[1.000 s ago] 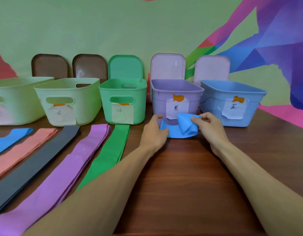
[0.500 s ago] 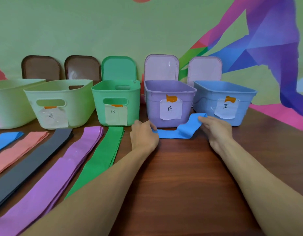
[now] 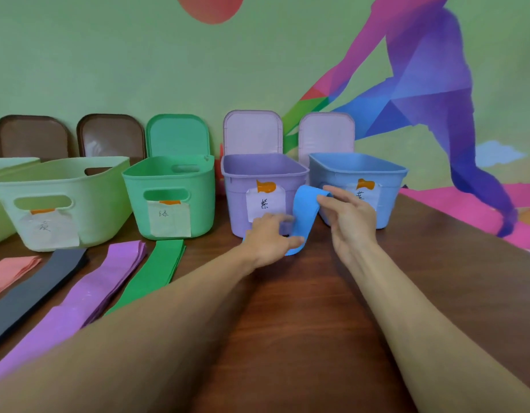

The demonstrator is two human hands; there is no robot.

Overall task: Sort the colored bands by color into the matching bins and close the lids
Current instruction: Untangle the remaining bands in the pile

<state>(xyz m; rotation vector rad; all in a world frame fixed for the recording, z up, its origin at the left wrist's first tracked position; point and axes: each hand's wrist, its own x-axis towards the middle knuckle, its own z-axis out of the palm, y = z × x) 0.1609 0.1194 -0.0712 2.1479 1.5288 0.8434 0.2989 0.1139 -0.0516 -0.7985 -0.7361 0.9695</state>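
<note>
Folding the blue band point(image 3: 304, 216) small seems to be the step in hand in the head view, the only one I have. My left hand point(image 3: 269, 236) has its grip clamped on the band's lower end down at the tabletop point(image 3: 302, 308), just in front of the purple bin point(image 3: 236, 192). My right hand point(image 3: 351, 222) pinches the upper end, raised before the blue bin point(image 3: 389, 174). To do it well I would bring the raised end over onto the low one, edges matched and taut, then lift it clear of the blue bin's rim. Hidden from me are the band's end beneath my left palm and every bin's inside. The far-left bin is cut off by the frame, and my right hand partly covers the blue bin's label.
</note>
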